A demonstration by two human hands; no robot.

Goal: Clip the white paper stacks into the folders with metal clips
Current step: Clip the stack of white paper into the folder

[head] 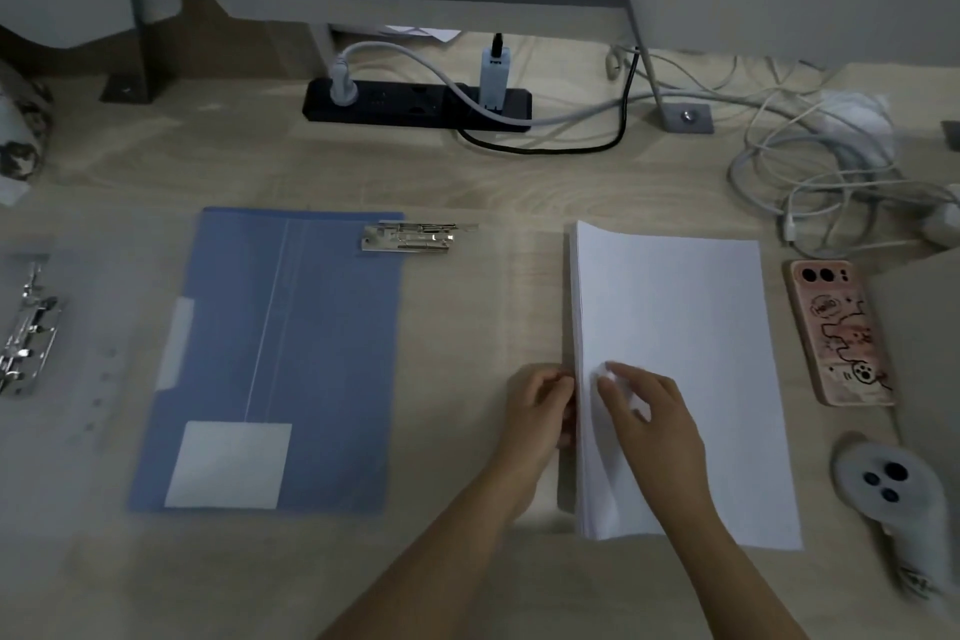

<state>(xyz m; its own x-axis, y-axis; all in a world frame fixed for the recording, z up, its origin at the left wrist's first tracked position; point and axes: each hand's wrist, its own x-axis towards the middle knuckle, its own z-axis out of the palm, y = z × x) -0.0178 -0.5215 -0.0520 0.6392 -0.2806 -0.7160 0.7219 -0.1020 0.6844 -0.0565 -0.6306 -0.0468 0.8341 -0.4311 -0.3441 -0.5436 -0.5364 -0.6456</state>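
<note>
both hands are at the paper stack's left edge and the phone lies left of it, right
No: the left hand and right hand are at the left edge of the paper stack, but the phone lies right of it, per the head view.

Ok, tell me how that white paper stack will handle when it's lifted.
Probably floppy: the white paper stack is loose, unclipped sheets, its left edge fanning where the left hand meets it. Likely heavyish, since that edge shows many sheets. Sheets may slide apart unless squared and held at both sides.
</note>
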